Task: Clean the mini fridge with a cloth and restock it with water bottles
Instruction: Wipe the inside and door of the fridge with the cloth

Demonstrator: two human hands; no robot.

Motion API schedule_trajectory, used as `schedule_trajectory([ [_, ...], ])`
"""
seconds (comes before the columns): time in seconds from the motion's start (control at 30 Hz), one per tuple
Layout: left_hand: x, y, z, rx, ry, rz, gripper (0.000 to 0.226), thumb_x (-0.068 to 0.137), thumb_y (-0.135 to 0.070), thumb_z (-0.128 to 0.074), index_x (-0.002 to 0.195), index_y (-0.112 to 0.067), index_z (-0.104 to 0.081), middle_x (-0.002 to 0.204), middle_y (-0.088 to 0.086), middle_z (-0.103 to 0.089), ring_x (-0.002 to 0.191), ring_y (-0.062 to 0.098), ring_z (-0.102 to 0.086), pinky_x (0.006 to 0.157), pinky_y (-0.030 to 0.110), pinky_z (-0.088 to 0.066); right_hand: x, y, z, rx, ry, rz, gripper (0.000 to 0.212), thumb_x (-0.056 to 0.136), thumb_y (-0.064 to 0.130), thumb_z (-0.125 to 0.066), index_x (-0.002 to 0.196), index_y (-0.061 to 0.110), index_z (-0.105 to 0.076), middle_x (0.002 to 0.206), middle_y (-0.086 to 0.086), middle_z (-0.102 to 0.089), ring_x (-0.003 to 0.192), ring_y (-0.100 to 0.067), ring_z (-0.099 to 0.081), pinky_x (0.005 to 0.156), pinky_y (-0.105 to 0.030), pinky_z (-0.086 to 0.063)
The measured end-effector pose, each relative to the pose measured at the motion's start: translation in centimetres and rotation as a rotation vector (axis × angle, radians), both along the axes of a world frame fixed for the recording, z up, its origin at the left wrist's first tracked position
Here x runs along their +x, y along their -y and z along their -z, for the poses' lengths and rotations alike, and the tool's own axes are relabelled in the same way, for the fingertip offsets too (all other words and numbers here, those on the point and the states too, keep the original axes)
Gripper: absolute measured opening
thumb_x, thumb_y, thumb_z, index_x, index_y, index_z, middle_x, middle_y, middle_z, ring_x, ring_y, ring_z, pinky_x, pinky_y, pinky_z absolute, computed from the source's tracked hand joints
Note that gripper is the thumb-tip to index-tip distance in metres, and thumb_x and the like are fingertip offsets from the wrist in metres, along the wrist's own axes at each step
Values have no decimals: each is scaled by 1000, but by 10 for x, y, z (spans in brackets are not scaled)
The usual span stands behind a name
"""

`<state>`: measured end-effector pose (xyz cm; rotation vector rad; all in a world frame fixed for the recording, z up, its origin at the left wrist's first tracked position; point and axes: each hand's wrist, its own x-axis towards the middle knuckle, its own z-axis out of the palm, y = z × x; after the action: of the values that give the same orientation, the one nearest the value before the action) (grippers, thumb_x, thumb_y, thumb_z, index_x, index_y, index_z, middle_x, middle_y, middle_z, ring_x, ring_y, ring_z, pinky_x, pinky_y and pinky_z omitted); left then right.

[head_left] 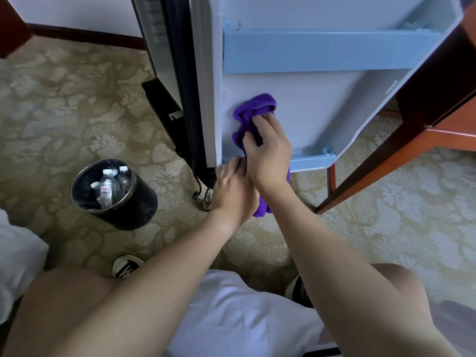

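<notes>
Pressing the purple cloth (253, 109) on the white fridge door (309, 99) mid-frame, the right hand (268, 150) has a curled grip holding it, while the left hand (233, 188) grips the door's bottom edge, bottles (108, 185) binned lower left.

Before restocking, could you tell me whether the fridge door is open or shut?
Open: the fridge door shows its inner side with blue shelves.

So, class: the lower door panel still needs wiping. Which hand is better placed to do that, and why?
The right hand. Its fingers already press the purple cloth against the fridge door's inner panel. The left hand sits lower, at the door's bottom edge, apparently steadying it, so it should probably stay there.
</notes>
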<state>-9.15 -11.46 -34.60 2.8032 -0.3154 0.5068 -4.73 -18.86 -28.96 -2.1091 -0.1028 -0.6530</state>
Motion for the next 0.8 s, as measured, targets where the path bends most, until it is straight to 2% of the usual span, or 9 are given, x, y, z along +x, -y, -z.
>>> schedule_trajectory([
  [0.07, -1, 0, -2, 101, -61, 4, 33, 79, -15, -55, 108, -7, -68, 99, 15, -68, 104, 35, -55, 92, 44, -46, 0, -4, -2, -57, 20, -79, 14, 80, 8, -61, 92, 13, -65, 95, 4, -59, 81, -15, -50, 60, -28, -36],
  [0.13, -1, 0, -2, 299, -92, 32, 42, 85, -17, -42, 115, -1, -67, 104, 21, -69, 107, 41, -58, 97, 45, -46, -2, -8, -4, -121, 29, -135, 15, 78, 7, -61, 91, 15, -66, 92, 6, -59, 78, -13, -49, 57, -30, -36],
  [0.2, 0, -1, -6, 424, -87, 43, 43, 88, -14, -34, 112, 1, -67, 103, 24, -70, 103, 42, -62, 96, 43, -47, -3, -9, -3, -184, 31, -170, 13, 79, 7, -60, 87, 16, -63, 89, 7, -57, 76, -15, -48, 55, -34, -38],
  [0.3, -1, -1, -12, 477, -96, 63, 43, 86, -15, -33, 103, -2, -70, 93, 24, -70, 91, 40, -62, 87, 42, -47, 0, -6, -1, -259, 62, -224, 10, 81, 8, -58, 85, 18, -59, 88, 6, -55, 74, -22, -49, 56, -35, -41],
  [0.37, -1, -4, -13, 496, -128, 66, 45, 86, -19, -32, 104, -3, -71, 93, 22, -70, 89, 37, -61, 89, 42, -44, 4, -3, 0, -334, 77, -242, 11, 83, 8, -56, 87, 16, -61, 92, 7, -57, 76, -25, -51, 54, -33, -42],
  [0.47, -1, -11, -12, 393, -148, 49, 42, 85, -24, -40, 111, -5, -67, 103, 17, -68, 102, 34, -57, 97, 43, -44, 7, 6, 5, -375, 90, -152, 22, 79, 7, -57, 96, 14, -68, 105, 2, -65, 83, -31, -56, 60, -30, -44],
  [0.57, 0, -16, -13, 190, -80, 62, 30, 74, -23, -52, 97, -8, -64, 93, 9, -66, 98, 29, -58, 91, 35, -47, 8, 21, 10, -237, 49, -43, 29, 79, 5, -59, 105, 11, -70, 112, -3, -65, 92, -33, -58, 69, -33, -47],
  [0.67, -2, -17, -14, 97, -56, 56, 44, 72, -25, -44, 104, -5, -66, 97, 7, -68, 105, 26, -59, 95, 30, -42, 9, 39, 9, -114, 7, 63, 31, 78, 3, -59, 107, 8, -69, 112, -5, -65, 97, -28, -59, 75, -34, -47],
  [0.8, -3, -17, -13, 101, -66, 51, 58, 77, -26, -39, 120, 1, -66, 111, 11, -70, 115, 28, -59, 102, 33, -44, 10, 60, 6, -9, -38, 169, 26, 79, 2, -58, 102, 5, -68, 107, -5, -65, 93, -22, -59, 76, -26, -42],
])
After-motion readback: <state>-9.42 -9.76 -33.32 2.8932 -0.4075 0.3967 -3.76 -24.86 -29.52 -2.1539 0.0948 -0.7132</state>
